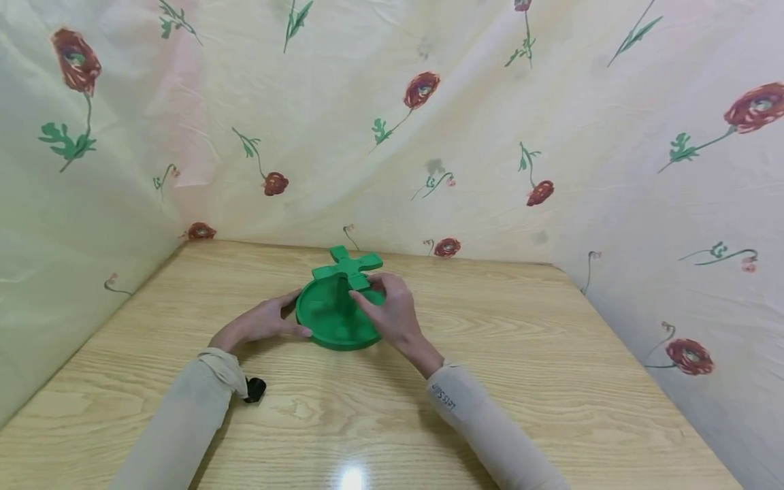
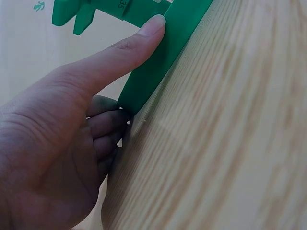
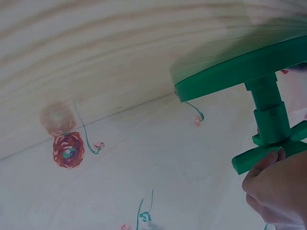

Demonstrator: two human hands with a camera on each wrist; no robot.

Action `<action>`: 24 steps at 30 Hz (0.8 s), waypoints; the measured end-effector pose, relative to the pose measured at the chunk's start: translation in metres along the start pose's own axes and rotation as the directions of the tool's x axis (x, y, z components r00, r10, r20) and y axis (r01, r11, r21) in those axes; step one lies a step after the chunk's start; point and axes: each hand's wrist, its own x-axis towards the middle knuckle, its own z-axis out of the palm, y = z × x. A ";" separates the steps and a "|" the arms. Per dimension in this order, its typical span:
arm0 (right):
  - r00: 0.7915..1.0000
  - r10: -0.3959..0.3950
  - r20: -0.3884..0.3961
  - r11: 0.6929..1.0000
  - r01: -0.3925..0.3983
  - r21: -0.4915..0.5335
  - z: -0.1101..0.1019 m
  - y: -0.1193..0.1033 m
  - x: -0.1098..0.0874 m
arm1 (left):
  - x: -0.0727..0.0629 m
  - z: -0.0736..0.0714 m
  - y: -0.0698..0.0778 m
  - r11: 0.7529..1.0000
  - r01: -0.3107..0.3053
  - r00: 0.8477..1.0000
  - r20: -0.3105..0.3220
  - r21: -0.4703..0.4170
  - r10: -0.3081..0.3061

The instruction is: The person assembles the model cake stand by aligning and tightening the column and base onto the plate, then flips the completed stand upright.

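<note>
Looks like a curtained-off nook tbh, can't tell if home or office
Boxed in by wrinkly flower-print sheeting [image 1: 331, 156] on the left, right and far sides, around a wood-grain tabletop [image 1: 520, 347].

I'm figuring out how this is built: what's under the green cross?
Under the green cross is a stepped green post, running down to the round green tray. Whatever lies directly beneath the post is covered and cannot be seen.
</note>
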 end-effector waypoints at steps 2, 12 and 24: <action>1.000 -0.007 -0.010 1.000 0.008 0.021 -0.002 0.002 0.001 | 0.000 0.000 0.000 1.000 0.001 1.000 -0.001 -0.003 -0.001; 0.999 -0.042 0.001 0.993 0.041 0.108 -0.019 0.039 0.020 | -0.001 0.000 0.002 1.000 -0.012 1.000 0.003 -0.008 0.012; 0.960 0.067 0.272 0.973 -0.123 0.194 -0.020 0.061 0.037 | -0.002 0.001 0.001 1.000 -0.013 1.000 0.005 -0.019 0.013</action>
